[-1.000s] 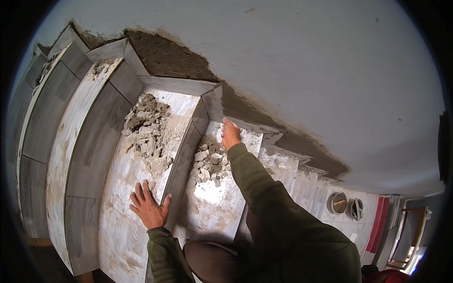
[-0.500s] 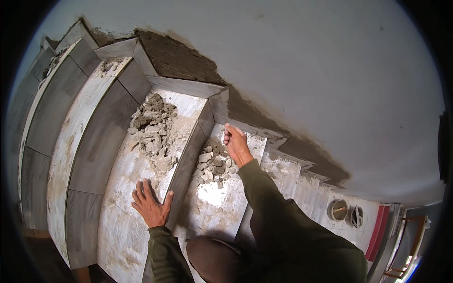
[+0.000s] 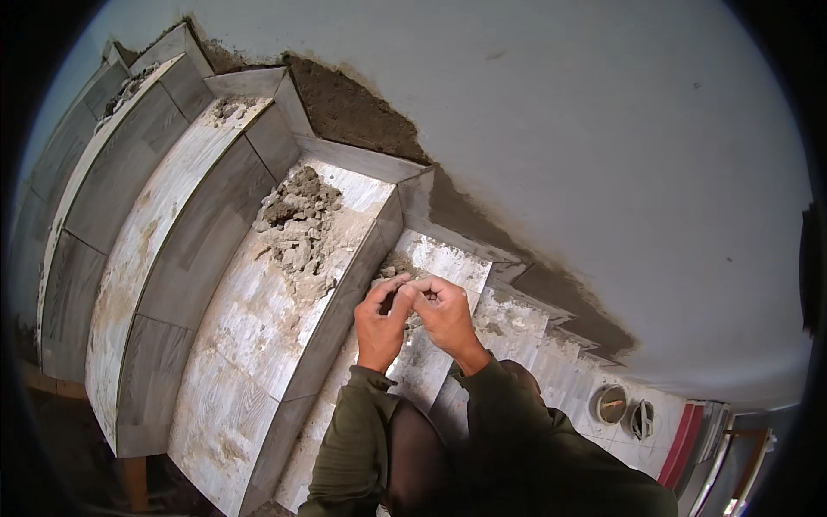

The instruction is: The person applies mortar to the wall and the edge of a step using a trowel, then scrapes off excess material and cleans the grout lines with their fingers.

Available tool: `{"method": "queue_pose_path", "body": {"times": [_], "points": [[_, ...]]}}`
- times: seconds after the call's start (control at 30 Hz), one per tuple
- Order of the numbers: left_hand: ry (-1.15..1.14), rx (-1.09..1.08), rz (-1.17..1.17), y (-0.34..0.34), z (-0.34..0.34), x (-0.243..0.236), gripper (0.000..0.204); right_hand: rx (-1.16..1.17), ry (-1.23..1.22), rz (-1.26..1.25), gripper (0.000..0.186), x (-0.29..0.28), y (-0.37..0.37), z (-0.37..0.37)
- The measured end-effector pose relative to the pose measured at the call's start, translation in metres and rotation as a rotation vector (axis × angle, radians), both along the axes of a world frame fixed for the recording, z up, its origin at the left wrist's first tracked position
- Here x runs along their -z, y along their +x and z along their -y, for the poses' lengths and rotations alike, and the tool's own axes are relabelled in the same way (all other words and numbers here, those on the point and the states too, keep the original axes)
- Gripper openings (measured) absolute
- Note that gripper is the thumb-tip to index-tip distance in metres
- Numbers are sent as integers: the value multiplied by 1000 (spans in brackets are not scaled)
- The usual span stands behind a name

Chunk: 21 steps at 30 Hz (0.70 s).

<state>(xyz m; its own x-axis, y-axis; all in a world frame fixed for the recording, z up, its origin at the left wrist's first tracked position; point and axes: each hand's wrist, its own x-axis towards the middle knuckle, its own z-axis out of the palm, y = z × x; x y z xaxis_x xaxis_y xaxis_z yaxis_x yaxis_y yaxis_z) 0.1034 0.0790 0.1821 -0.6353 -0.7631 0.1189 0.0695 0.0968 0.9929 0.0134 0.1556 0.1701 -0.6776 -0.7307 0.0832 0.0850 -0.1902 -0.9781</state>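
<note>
My left hand (image 3: 379,332) and my right hand (image 3: 448,320) meet at the fingertips above a lower stair tread. Both are closed in a pinch, thumbs toward each other. Whatever lies between the fingers, if anything, is too small or hidden to name. Behind them, loose mortar rubble (image 3: 395,264) shows in part on that tread. On the tread one step up, to the left, sits a larger heap of grey mortar lumps (image 3: 301,226), touched by neither hand.
Wood-look tiled stairs with grey risers (image 3: 204,233) climb to the left. Tile skirting (image 3: 366,161) runs beside them, with rough mortar (image 3: 349,108) above it on the grey wall (image 3: 586,138). Two round buckets (image 3: 609,405) stand at lower right, near a red strip (image 3: 680,444).
My left hand has lifted off the upper tread and moved right to join my right hand. The right hand has come down and nearer. The view has shifted slightly.
</note>
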Motion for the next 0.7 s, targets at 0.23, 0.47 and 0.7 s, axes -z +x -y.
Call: {"method": "queue_pose_path", "body": {"times": [0.23,0.47,0.7], "points": [[609,-114,8,-2,21,6,41,-1,129,-37,21,-5,-14,-21],[314,134,-2,-4,0,23,27,41,170,-55,20,-8,-11,-27],[319,257,5,-3,11,23,22,-5,158,-123,18,-13,-6,-33]]}}
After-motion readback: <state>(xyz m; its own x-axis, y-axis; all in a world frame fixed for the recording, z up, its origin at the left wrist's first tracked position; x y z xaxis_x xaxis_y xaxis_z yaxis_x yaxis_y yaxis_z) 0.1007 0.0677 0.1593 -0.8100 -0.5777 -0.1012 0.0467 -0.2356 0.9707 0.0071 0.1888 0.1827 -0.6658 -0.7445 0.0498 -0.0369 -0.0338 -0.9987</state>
